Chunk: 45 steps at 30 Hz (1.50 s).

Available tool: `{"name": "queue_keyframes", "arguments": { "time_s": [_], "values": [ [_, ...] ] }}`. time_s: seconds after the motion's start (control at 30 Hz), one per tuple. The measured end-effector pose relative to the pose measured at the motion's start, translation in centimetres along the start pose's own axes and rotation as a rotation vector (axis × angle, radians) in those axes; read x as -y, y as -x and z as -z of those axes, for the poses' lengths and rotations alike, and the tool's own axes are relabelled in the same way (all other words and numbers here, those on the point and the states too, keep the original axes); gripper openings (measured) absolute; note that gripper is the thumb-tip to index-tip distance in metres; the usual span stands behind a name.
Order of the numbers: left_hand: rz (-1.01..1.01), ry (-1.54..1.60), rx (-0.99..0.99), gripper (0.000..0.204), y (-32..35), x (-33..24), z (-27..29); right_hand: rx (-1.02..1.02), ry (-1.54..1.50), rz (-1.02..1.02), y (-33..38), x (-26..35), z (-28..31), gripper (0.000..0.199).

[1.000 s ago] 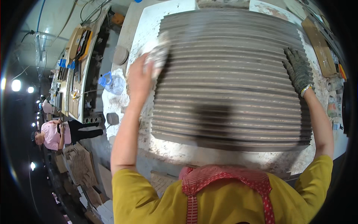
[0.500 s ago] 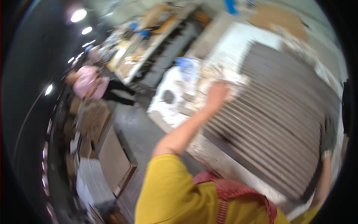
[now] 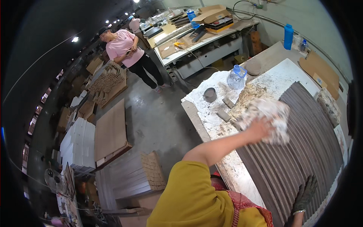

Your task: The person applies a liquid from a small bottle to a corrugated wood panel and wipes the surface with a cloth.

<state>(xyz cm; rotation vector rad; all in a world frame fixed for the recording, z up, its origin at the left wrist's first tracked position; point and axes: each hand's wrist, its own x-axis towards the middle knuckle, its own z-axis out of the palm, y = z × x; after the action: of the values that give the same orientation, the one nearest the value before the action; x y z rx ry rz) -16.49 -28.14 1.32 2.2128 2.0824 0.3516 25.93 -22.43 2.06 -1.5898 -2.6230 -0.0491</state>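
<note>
Head view: left hand (image 3: 261,130) clutches one white rag (image 3: 269,118) on one ribbed grey panel (image 3: 298,151). Gloved right hand (image 3: 305,193) lies flat, fingers spread, at the panel's near edge.

My left hand (image 3: 261,130) is bare and holds a soft, crumpled white rag (image 3: 270,117). My right hand (image 3: 305,191) wears a dark knit glove. The ribbed panel (image 3: 302,151) looks dull, grey-brown and bumpy. The table (image 3: 211,125) top is rough and dusty.

bench: white-topped worktable (image 3: 287,73)
on it: dark ribbed panel (image 3: 302,151), clear plastic jug (image 3: 236,77), small grey pot (image 3: 210,94), two blocks (image 3: 225,109)
</note>
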Motion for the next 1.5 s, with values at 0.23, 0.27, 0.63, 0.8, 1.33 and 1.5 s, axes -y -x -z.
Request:
{"name": "queue_keyframes", "arguments": {
  "time_s": [0.23, 0.27, 0.63, 0.8, 1.33, 1.5],
  "values": [
    [-0.109, -0.011, -0.124, 0.029, -1.9, -6.2, 2.4, -0.118, -0.660, -0.008, 1.8, 4.9, 2.6, 0.054],
    [-0.203, 0.010, -0.133, 0.031, 0.1, -8.8, 2.1, 0.004, -0.120, 0.261, 2.6, 4.6, 3.8, 0.061],
    [-0.116, 0.081, 0.181, 0.047, 4.7, -5.3, 1.9, 0.113, -0.117, 0.263, 7.2, 10.9, 3.7, 0.104],
    [0.238, 0.206, 0.117, 0.038, 2.3, -1.1, 5.2, 0.126, -0.079, 0.217, 7.0, 9.9, 2.2, 0.103],
    [-0.129, 0.121, 0.065, 0.048, 9.1, 0.8, 2.4, 0.085, -0.102, 0.241, 7.8, 11.4, 3.8, 0.102],
    [-0.326, 0.260, -0.411, 0.043, 4.5, -2.8, 1.3, 0.032, -0.001, 0.300, 7.1, 9.2, 0.9, 0.093]
  ]
}}
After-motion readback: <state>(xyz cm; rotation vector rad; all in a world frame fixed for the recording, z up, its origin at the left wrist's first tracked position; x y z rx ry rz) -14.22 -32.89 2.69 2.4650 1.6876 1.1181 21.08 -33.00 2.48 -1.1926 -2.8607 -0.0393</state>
